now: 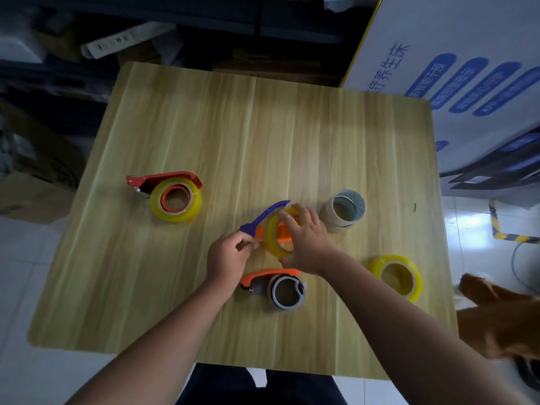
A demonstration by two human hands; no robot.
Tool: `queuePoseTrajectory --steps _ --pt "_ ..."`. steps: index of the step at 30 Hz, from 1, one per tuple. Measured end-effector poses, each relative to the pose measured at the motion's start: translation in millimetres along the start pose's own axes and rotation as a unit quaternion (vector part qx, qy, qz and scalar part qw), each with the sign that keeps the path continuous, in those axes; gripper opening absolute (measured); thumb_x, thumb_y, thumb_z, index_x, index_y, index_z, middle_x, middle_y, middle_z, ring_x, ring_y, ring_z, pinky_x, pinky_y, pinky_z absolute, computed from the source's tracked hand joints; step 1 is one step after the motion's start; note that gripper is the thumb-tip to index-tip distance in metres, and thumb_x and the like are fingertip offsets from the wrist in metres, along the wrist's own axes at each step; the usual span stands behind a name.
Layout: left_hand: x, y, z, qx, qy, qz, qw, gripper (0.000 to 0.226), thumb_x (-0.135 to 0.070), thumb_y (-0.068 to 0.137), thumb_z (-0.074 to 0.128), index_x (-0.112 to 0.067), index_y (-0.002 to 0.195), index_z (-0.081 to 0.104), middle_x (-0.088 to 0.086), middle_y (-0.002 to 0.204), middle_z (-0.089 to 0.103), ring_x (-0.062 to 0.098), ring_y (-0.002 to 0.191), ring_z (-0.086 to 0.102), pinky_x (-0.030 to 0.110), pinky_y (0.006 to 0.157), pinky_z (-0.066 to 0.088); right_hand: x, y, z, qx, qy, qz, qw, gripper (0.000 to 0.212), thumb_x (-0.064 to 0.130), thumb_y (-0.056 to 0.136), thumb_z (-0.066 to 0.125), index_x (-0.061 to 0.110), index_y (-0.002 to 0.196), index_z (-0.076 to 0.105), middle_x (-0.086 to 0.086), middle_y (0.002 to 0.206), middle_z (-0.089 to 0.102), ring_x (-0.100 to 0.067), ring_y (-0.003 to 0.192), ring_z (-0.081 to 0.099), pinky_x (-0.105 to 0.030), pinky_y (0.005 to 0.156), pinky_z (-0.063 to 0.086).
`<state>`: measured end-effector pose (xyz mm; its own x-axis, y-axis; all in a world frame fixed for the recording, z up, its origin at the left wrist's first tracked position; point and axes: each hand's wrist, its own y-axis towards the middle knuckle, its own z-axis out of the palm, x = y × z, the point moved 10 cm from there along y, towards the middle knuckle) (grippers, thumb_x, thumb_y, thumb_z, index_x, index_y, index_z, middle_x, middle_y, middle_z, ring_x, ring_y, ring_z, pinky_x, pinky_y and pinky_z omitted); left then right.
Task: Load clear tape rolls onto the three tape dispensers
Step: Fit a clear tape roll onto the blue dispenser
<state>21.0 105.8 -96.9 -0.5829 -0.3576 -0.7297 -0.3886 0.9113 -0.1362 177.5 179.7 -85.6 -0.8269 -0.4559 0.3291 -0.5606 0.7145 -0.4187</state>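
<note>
The left hand pinches the blue-handled orange plastic tape dispenser at its front end. The right hand curls round the yellowish clear tape roll around its hub. Best press the roll squarely home. Beneath lies a pale wood-grain table, with a printed white carton at right.

Wood-grain table; white printed carton far right — brown furry animal beside table's right edge.
</note>
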Motion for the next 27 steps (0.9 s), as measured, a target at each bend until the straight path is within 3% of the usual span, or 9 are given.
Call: queuePoseTrajectory --steps 5,9,14,19,22,24,27 --pt "23 -4 13 0.013 0.025 0.022 0.999 0.011 -0.012 0.072 0.081 -0.019 0.077 0.074 -0.005 0.075 0.072 0.013 0.068 0.065 0.025 0.060 0.049 1 12 19 0.030 -0.066 -0.023 0.997 0.109 0.044 0.066 0.077 0.039 0.149 0.006 -0.009 0.159 0.006 -0.035 0.145 0.007 -0.052 0.117 0.021" --pt "33 -5 17 0.013 0.030 0.045 0.998 0.014 -0.006 0.073 0.080 -0.015 0.083 0.077 -0.002 0.077 0.074 0.012 0.066 0.065 0.019 0.060 0.045 1 17 27 0.041 -0.077 -0.029 0.996 0.108 0.043 0.066 0.078 0.040 0.148 0.008 -0.008 0.158 0.006 -0.035 0.146 0.007 -0.051 0.116 0.020" --pt "54 -1 21 -0.004 -0.002 0.015 1.000 0.013 -0.008 0.071 0.082 -0.015 0.075 0.072 0.000 0.077 0.068 0.016 0.069 0.062 0.033 0.061 0.052 -2 26 44 0.063 -0.077 -0.023 0.995 0.112 0.043 0.066 0.079 0.042 0.150 0.005 -0.007 0.161 0.003 -0.033 0.147 0.003 -0.052 0.116 0.017" --pt "79 9 25 -0.015 -0.050 -0.050 0.997 0.011 -0.007 0.070 0.083 -0.008 0.071 0.072 0.006 0.112 0.061 0.016 0.101 0.060 0.009 0.079 0.040 -4 30 58 0.077 -0.084 -0.011 0.993 0.110 0.039 0.069 0.077 0.042 0.150 0.004 -0.005 0.163 -0.006 -0.029 0.149 -0.005 -0.054 0.118 0.014" --pt "79 17 30 0.019 -0.061 -0.022 0.998 0.009 -0.006 0.074 0.080 -0.008 0.072 0.071 0.001 0.134 0.056 0.008 0.119 0.052 0.015 0.093 0.039 -2 31 63 0.082 -0.093 0.005 0.992 0.110 0.029 0.071 0.077 0.045 0.149 0.002 -0.003 0.162 -0.014 -0.030 0.148 -0.012 -0.059 0.117 0.012" --pt "76 22 31 0.041 -0.060 0.010 0.997 0.008 -0.009 0.076 0.079 -0.010 0.074 0.071 -0.004 0.137 0.055 0.005 0.121 0.052 0.020 0.097 0.043 1 30 68 0.093 -0.089 0.013 0.992 0.106 0.027 0.073 0.075 0.048 0.148 0.003 -0.002 0.161 -0.018 -0.032 0.147 -0.019 -0.063 0.115 0.010" --pt "65 27 28 0.039 -0.045 0.066 0.996 0.008 -0.008 0.078 0.076 -0.007 0.080 0.069 0.005 0.125 0.064 0.014 0.109 0.062 0.034 0.090 0.052 5 32 71 0.086 -0.038 0.028 0.995 0.097 0.050 0.074 0.074 0.050 0.146 0.009 -0.001 0.162 -0.019 -0.032 0.145 -0.025 -0.068 0.112 0.008"
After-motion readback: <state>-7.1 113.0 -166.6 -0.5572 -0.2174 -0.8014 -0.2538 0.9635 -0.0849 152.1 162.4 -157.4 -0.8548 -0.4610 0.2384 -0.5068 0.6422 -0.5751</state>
